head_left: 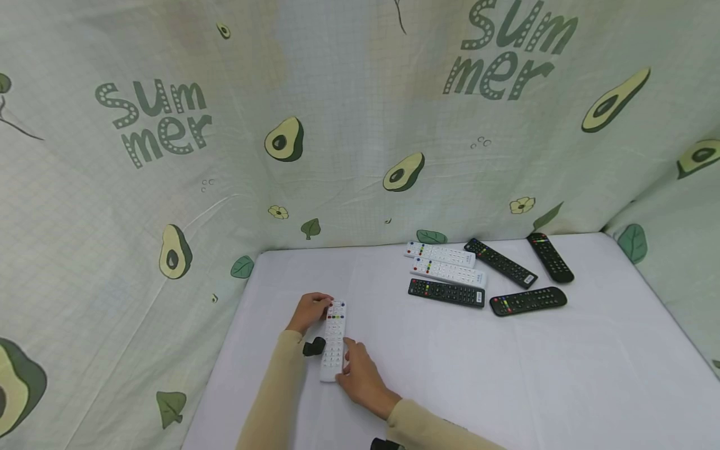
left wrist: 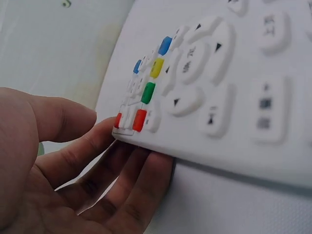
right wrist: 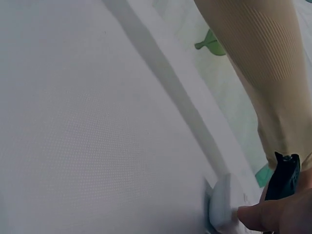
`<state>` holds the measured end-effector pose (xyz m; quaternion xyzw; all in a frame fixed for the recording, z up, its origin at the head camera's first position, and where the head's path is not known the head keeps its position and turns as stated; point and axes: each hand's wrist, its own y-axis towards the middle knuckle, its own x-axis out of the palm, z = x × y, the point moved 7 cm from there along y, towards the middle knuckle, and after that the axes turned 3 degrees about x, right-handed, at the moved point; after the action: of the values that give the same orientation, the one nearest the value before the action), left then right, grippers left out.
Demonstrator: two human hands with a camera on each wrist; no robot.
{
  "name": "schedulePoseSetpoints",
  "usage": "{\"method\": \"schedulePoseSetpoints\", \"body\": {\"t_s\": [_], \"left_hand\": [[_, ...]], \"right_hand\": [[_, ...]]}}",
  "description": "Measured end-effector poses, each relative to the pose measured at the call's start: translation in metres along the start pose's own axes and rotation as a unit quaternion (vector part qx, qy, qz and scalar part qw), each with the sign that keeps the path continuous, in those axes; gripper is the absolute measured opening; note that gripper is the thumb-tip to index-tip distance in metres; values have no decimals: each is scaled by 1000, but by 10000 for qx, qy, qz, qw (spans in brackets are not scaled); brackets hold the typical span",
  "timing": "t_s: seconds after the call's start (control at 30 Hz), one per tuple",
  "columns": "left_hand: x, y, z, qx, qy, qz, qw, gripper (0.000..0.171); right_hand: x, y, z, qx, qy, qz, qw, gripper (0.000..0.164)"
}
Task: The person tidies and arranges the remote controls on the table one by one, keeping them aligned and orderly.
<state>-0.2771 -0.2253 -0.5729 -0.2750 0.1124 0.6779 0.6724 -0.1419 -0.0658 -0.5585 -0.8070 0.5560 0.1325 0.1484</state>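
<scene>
White remote [head_left: 334, 342]: likely light, stiff, smooth; take by long edges. Left hand [head_left: 310, 310] loosely spread, touching far end; right hand [head_left: 363, 379] by near corner, grip unclear.

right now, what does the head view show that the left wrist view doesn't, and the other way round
Only the head view: four long black remotes, two long white remotes, the right hand's fingers, and grey-green "summer" lettering on the pale cloth backdrop.

Only the left wrist view: readable black arrow marks on raised white buttons.

Both: the rectangular white remote control with its coloured buttons, the left hand's fingers at its edge, and the white table surface.
</scene>
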Motion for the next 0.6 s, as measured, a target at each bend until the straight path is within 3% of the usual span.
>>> {"method": "schedulePoseSetpoints", "body": {"t_s": [0.27,0.43,0.6], "left_hand": [[1,0,10,251,620,161,9976,29],[3,-5,29,538,765,390,9949,25],[17,-10,56,960,636,322,9928,23]], "right_hand": [[-30,0,8,176,-139,178,9996,67],[-71,-2,22,228,42,724,9971,63],[-117,-4,43,444,148,1371,9894,58]]}}
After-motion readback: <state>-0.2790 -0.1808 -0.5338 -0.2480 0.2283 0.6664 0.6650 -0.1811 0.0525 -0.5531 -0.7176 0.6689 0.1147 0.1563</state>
